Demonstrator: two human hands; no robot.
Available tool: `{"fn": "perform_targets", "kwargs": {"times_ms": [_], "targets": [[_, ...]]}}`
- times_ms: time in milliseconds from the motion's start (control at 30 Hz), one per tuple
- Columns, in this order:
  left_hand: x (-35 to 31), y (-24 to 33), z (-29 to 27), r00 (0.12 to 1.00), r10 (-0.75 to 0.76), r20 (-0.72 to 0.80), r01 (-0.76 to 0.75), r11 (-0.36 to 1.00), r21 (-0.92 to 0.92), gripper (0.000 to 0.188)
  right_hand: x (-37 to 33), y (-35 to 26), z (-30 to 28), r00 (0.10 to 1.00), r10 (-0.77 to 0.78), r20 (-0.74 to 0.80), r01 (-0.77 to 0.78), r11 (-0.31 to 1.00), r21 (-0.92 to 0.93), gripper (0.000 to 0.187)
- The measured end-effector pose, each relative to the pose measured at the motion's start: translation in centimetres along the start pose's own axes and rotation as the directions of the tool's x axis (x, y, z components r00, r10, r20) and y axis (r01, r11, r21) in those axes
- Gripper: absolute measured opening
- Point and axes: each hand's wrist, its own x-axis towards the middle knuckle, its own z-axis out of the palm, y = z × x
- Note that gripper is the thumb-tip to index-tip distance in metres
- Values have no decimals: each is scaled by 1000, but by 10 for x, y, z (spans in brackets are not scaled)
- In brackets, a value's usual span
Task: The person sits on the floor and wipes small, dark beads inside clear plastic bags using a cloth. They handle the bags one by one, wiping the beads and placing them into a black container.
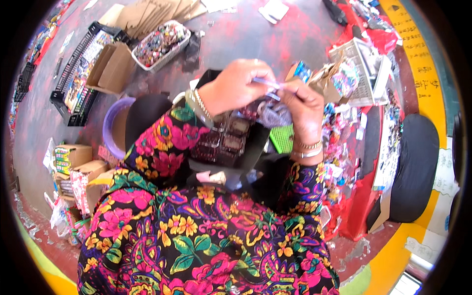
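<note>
A thin, pale purple strip [267, 82] is stretched between my two hands, above the middle of the view. My left hand [240, 84] pinches its left end. The fingers of my right hand [304, 104] are closed on the other end. Just under the hands is a bundle of greyish-purple strands [274, 114]; I cannot tell whether the strip is joined to it. Lower still, close to my body, sits a dark tray [230, 140] with several clear-lidded compartments. A bright green mesh basket [282, 139] shows beside my right wrist.
At the far left stand a white basket [184, 37] full of small trinkets, a cardboard box [110, 69] and a black crate [59, 101]. A purple hoop-like rim [109, 129] is nearer. On the right are a white crate [366, 91], heaped small goods [339, 147] and a black stool seat [414, 167].
</note>
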Motion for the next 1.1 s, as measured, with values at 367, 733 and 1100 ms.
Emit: {"fn": "perform_targets", "kwargs": {"times_ms": [367,733,1100], "targets": [[-4,-4,-1,993,-109,49,116,977,-181,11,-4,3,3,988,-126,-87,130,990,47,10],[3,5,-7,838,-513,-185,380,793,-477,23,-5,41,-9,945,275,178,-312,919,240,28],[-2,-27,-15,765,-564,-311,431,807,-404,36,-24,111,-32,882,417,218,-386,906,-172,14]]}}
